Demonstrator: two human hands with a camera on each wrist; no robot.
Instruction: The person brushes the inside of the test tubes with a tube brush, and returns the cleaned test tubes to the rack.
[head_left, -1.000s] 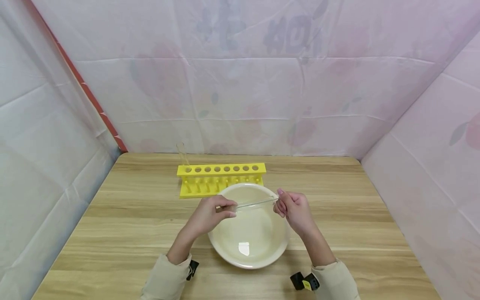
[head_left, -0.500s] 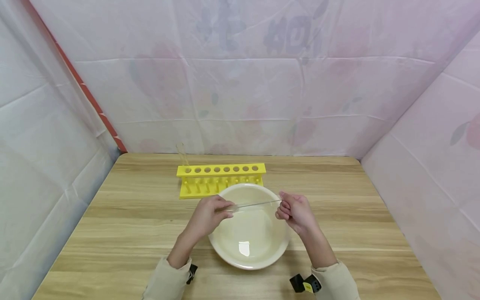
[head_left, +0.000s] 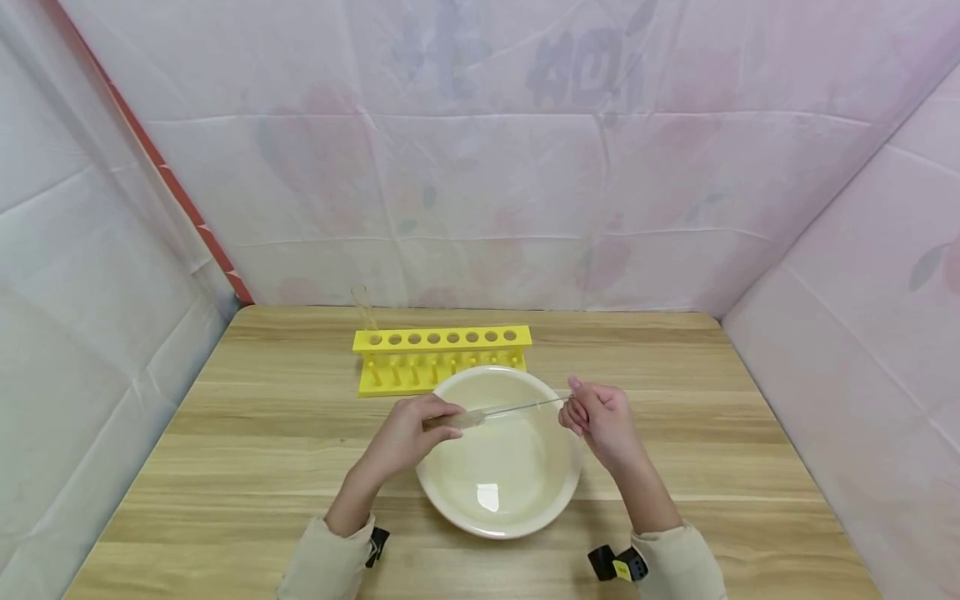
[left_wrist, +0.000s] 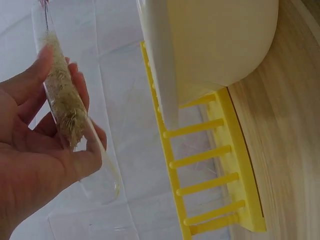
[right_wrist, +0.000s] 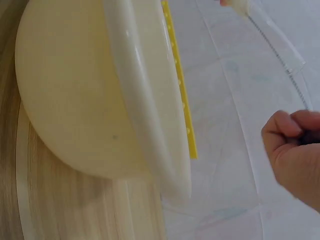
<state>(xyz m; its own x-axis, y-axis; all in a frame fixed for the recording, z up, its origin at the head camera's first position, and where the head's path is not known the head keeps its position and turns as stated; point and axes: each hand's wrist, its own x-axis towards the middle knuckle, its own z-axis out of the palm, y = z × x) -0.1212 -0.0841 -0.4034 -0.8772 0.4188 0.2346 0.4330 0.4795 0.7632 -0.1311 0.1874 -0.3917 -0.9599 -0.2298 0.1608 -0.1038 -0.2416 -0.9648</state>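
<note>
My left hand (head_left: 405, 432) grips a clear glass test tube (left_wrist: 101, 186) between thumb and fingers, over the basin. Inside the tube is a test tube brush (left_wrist: 66, 97) with pale, wet-looking bristles, as the left wrist view shows. The tube's rounded end points down past my left palm. Its mouth faces my right hand (head_left: 609, 425), whose curled fingers hold the brush's twisted wire handle (right_wrist: 274, 46). Below both hands stands a cream basin (head_left: 442, 497), and a shiny reflection shows in its bottom.
Behind the basin is a yellow test tube rack (head_left: 442, 340); another clear test tube (head_left: 364, 307) leans at its left end. The basin hides part of the rack's base. Fabric walls (head_left: 480, 183) enclose the wooden table (head_left: 247, 433) at the back and sides.
My right hand has shifted a little to the right with the brush handle, and my left slightly left. More of the bristles now shows beyond my left fingertips.
</note>
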